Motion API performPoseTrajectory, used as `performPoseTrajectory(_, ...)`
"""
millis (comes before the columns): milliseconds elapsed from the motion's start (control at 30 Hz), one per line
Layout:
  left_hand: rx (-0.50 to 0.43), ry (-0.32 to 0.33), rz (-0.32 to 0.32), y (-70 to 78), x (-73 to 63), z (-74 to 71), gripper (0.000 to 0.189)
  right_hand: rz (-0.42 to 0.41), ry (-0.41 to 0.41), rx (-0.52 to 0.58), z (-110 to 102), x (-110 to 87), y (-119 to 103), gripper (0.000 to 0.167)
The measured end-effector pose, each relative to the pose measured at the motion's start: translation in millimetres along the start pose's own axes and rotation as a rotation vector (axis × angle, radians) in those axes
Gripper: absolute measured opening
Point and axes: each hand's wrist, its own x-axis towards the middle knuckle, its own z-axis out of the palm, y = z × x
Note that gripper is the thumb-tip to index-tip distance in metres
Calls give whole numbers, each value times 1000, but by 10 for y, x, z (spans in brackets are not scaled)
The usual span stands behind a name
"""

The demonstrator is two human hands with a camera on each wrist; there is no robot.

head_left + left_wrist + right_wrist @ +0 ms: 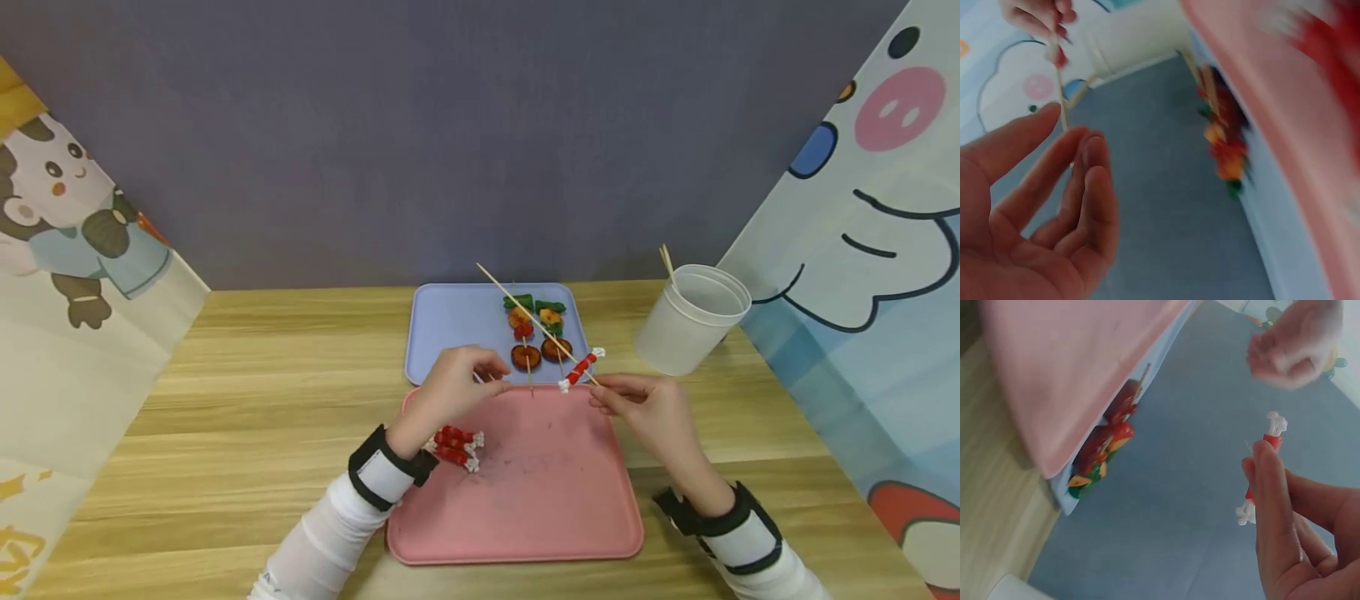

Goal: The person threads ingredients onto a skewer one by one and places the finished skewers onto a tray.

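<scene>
Between thumb and fingertips my right hand point(654, 406) pinches a wooden skewer point(517, 302) near its lower end. The skewer slants up and leftward over the blue tray. Threaded crosswise on it, close to those fingertips, is a red piece with frilly white ends point(582, 370). My left hand point(459, 382) hovers over the far left of the pink tray point(540, 500), fingers bent. In the left wrist view a gap shows between its thumb and fingers point(1102, 206), with nothing held. Several similar red-and-white pieces point(454, 446) lie on the pink tray beside my left wrist.
Behind the pink tray, a blue tray point(453, 321) bears two loaded skewers with brown round slices point(526, 358) and green, orange and red pieces. A white tub point(686, 329) with a few sticks point(667, 260) stands at the back right. A grey panel point(465, 150) rises behind the table.
</scene>
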Motion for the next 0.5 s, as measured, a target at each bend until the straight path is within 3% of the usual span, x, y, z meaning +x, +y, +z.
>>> performPoseTrajectory(233, 165, -133, -9, -332, -163, -89, 9, 24, 34, -92, -98, -10, 144, 21)
performPoseTrajectory(500, 243, -265, -29, -493, -284, -183, 5, 45, 59, -104, -208, -30, 277, 20)
